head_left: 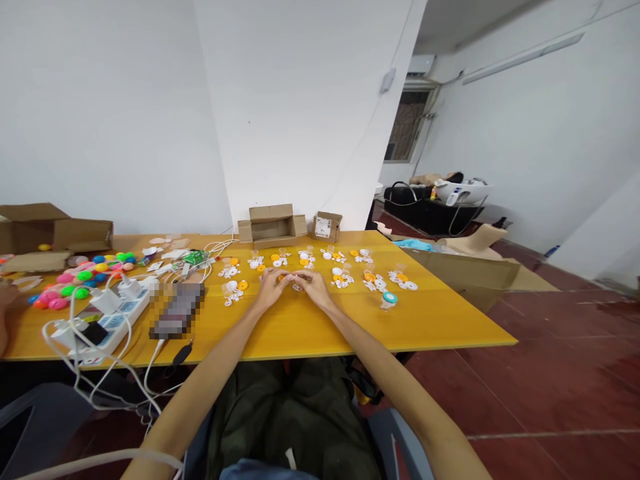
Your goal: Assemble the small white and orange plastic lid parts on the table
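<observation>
Over the middle of the table, my left hand (273,287) and my right hand (313,288) meet at the fingertips. Both have their fingers closed in a pinch; whatever is between them is too small and hidden to name. Small white plastic pieces (297,287) show just under the fingers. Around my hands lie several small groups of parts: white gear-like pieces (230,297), orange discs (243,285) and clear plastic cups (347,268). To the right, a clear cup with a teal ring-shaped top (389,300) stands apart from the groups.
A power strip (120,320) with chargers and cables, plus a blurred-out phone-like device (177,311), occupies the left side. Colourful balls (80,277) lie beyond. Open cardboard boxes (273,227) stand along the wall. At far left, another person's arm (4,313) rests by the table.
</observation>
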Tool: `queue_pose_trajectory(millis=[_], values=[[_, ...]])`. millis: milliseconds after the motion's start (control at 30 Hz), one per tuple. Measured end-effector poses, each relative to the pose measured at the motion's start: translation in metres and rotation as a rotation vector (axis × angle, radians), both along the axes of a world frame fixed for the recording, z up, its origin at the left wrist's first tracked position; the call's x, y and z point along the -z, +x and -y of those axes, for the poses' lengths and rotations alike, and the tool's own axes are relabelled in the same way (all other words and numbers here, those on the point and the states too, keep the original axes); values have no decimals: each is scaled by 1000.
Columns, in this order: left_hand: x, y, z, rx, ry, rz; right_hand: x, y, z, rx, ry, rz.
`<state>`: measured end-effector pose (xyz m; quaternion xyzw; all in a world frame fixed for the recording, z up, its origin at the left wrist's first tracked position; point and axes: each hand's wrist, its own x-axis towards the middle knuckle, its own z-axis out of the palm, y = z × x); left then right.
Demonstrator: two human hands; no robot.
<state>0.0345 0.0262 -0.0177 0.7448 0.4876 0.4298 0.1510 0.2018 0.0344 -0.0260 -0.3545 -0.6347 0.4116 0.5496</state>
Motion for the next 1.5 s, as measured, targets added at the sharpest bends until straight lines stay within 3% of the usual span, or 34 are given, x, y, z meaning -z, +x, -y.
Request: queue_pose_trajectory(millis=[400,1133,1500], values=[[-6,1,1,67,52,160,-4,0,3,-30,-19,9],[-8,1,2,172,22,160,-9,2,6,0,74,209],[-4,0,1,122,67,68,-6,2,3,60,75,225]])
